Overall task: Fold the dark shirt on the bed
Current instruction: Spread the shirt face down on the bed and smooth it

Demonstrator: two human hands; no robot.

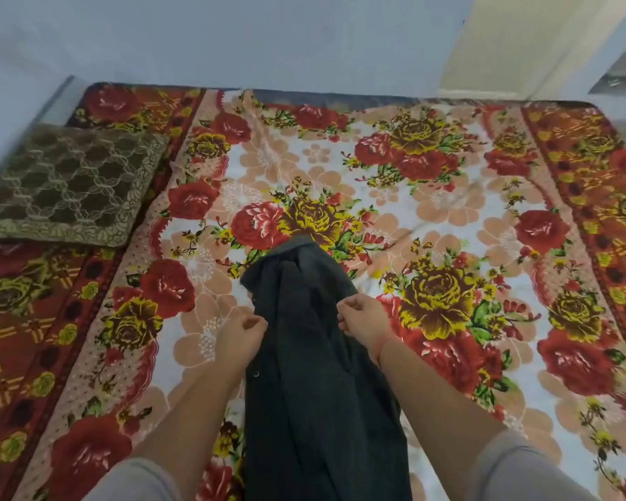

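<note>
Bunched into a long narrow band on the red, yellow and cream floral bedspread (449,182): the dark charcoal cloth shirt (304,374), long axis running straight away from the body, near end off the bottom of the view, far end tapering to a point at mid-bed. Held apart on either side of that band, level with each other along it: the left hand (241,336) pinching the left edge by the small buttons, the right hand (364,321) with fingers curled on the right edge. Neither nearer than the other. Probably next: drawing both edges outward, across the long axis, to spread the cloth flat before any fold. Well off to the left, a brown lace-patterned square cushion (69,186).
</note>
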